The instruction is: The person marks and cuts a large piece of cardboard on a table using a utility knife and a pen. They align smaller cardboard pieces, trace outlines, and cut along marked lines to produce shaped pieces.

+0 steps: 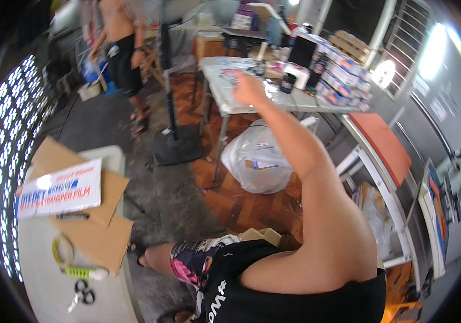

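My right arm stretches toward the white folding table (222, 99). My right hand (246, 88) is over its left part, with slightly blurred fingers bent together at a small pale, reddish item; what they grip is too small to name. Farther along that table stand a black mug (288, 82), a black screen (301, 52) and stacked boxes (336, 81). My left hand is out of view.
A nearer table (42, 253) at left holds cardboard (111, 200), a printed white package (58, 188), tape (62, 250) and scissors (84, 292). A person (125, 48) stands beyond a black pole stand (176, 145). A plastic bag (257, 161) lies under the far table; a red-topped press (378, 148) stands right.
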A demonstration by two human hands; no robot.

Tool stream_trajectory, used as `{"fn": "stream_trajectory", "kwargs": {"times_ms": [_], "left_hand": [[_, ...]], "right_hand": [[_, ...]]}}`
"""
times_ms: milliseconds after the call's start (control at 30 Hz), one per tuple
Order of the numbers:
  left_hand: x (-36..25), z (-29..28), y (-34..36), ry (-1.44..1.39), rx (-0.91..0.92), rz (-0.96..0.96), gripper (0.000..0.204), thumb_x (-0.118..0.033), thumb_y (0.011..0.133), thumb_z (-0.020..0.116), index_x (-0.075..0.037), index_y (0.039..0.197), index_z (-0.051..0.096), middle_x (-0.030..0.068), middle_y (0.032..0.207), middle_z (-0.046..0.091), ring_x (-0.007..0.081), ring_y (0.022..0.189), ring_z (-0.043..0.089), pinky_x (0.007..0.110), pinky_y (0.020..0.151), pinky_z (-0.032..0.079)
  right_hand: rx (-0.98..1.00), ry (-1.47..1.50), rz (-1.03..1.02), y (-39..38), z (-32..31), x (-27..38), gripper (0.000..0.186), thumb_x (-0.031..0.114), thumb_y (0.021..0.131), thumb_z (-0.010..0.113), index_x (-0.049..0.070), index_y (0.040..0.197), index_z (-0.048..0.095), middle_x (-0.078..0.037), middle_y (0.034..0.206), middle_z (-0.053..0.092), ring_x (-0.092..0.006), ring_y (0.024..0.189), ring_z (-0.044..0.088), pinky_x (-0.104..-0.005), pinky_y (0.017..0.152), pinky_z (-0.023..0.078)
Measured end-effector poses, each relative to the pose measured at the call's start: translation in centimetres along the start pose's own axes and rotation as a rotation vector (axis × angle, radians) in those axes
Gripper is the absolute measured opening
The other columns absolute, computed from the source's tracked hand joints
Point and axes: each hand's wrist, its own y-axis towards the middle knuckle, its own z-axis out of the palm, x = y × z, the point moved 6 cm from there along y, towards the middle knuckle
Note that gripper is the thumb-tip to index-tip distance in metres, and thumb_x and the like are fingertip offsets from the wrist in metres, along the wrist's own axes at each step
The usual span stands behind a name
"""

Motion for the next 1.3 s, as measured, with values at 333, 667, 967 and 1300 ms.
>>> {"fn": "stream_trajectory", "kwargs": {"times_ms": [333, 667, 967, 1300], "left_hand": [[-8.8, 2.3, 3.0, 0.138, 0.025, 0.013, 0.017, -0.014, 0.081, 0.071, 0.001, 0.081, 0.061, 0.0147, 0.073, 0.061, 0.0268, 0.065, 0.062, 0.042, 0.057, 0.05], [-10.6, 2.3, 2.8, 0.207, -0.005, -0.02, 0.03, -0.025, 0.085, 0.073, 0.001, 0.073, 0.065, 0.018, 0.07, 0.064, 0.0306, 0.063, 0.063, 0.045, 0.058, 0.05], [4.2, -2.6, -5.0, 0.407, -0.007, -0.001, 0.044, -0.036, 0.088, 0.075, 0.001, 0.066, 0.069, 0.021, 0.067, 0.067, 0.034, 0.061, 0.065, 0.048, 0.059, 0.05], [-5.7, -5.7, -11.7, 0.234, -0.059, -0.252, 0.007, 0.001, 0.075, 0.076, 0.0, 0.082, 0.076, 0.014, 0.077, 0.075, 0.0267, 0.072, 0.072, 0.04, 0.07, 0.057]], "right_hand": [[0.118, -0.383, 1.092, -11.4, -18.4, -38.7, 0.065, 0.026, 0.097, 0.063, 0.008, 0.157, 0.046, -0.016, 0.156, 0.054, -0.0338, 0.144, 0.052, -0.0499, 0.112, 0.05], [0.134, -0.488, 0.931, -7.6, -17.9, -42.9, 0.045, 0.021, 0.091, 0.063, 0.008, 0.134, 0.071, -0.018, 0.142, 0.066, -0.033, 0.133, 0.063, -0.0469, 0.11, 0.051], [0.658, -0.173, -0.314, -12.7, 19.2, -22.0, 0.031, 0.028, 0.103, 0.057, 0.005, 0.118, 0.071, -0.021, 0.113, 0.072, -0.038, 0.104, 0.068, -0.05, 0.091, 0.053], [0.892, 1.268, -1.411, -40.1, 5.0, 38.3, 0.024, 0.0, 0.084, 0.072, 0.003, 0.107, 0.074, -0.014, 0.088, 0.068, -0.0324, 0.077, 0.067, -0.0418, 0.07, 0.055]]}}
